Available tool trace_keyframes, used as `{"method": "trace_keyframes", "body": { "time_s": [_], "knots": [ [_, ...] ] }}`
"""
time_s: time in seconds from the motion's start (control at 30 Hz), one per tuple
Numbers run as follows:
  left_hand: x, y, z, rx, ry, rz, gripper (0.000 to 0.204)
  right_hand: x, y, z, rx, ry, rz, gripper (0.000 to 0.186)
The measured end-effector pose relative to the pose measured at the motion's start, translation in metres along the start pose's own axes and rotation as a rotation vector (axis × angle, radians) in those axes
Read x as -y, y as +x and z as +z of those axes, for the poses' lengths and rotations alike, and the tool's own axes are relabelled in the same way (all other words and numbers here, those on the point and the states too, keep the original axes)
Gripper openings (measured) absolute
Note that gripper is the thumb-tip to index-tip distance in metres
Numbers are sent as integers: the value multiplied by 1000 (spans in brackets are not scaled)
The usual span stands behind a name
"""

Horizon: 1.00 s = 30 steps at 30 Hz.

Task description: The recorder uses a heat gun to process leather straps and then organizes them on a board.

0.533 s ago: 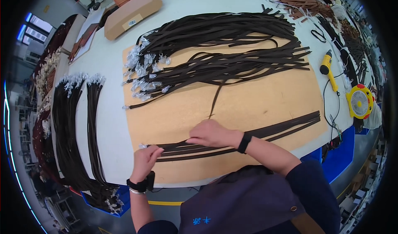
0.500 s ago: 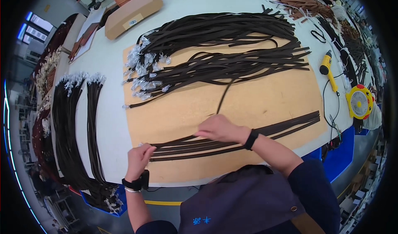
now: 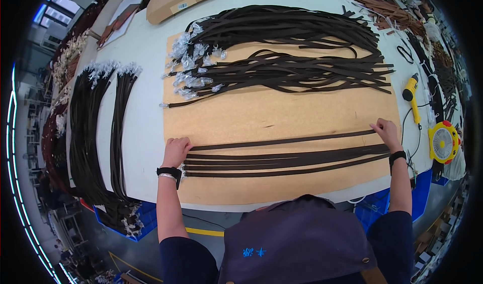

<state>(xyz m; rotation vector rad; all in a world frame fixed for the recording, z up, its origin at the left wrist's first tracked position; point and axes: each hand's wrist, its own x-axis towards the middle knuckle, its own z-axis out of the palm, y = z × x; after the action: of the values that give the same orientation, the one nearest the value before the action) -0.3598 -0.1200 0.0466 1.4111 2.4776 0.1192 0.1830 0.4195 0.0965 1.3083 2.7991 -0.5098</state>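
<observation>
A dark brown flat strap stretches between my hands, above several similar straps laid side by side on a tan sheet. My left hand is closed on its left end, hiding the tip; clear fittings show just below, at the other straps' left ends. My right hand pinches its right end near the sheet's right side. Beyond lie two tangled piles of straps with clear plastic-wrapped fittings at their left ends.
Hanging strap bundles drape over the table's left side into a blue bin. A cardboard box sits behind. At right are a yellow glue-gun-like tool, yellow fan, cords, brown strips and another blue bin.
My right hand has moved far right along the strap to its end. The strap that trailed toward the middle pile now lies straight between my hands. The whole view has shifted.
</observation>
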Motion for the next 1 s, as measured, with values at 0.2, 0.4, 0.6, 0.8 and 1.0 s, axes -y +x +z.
{"method": "trace_keyframes", "body": {
  "time_s": [0.2, 0.4, 0.6, 0.8, 1.0],
  "knots": [
    [-22, -5, 18, -112, 132, -102, 30, -13, -20, 78, -85, -168, -171, 21],
    [-53, -46, 44, -3, 34, 49, 67, 123, -43, 105, -39, 135, -426, 18],
    [-43, -12, 16, 91, -201, 4, 60, 139, -29, 104, -48, 142, -370, 12],
    [2, 90, -15, -347, -113, -154, 53, 222, 23, 108, -6, 278, -431, 8],
    [-6, 105, -21, -198, 150, -3, 27, 265, 27, 106, 81, 324, -614, 6]
  ]
}}
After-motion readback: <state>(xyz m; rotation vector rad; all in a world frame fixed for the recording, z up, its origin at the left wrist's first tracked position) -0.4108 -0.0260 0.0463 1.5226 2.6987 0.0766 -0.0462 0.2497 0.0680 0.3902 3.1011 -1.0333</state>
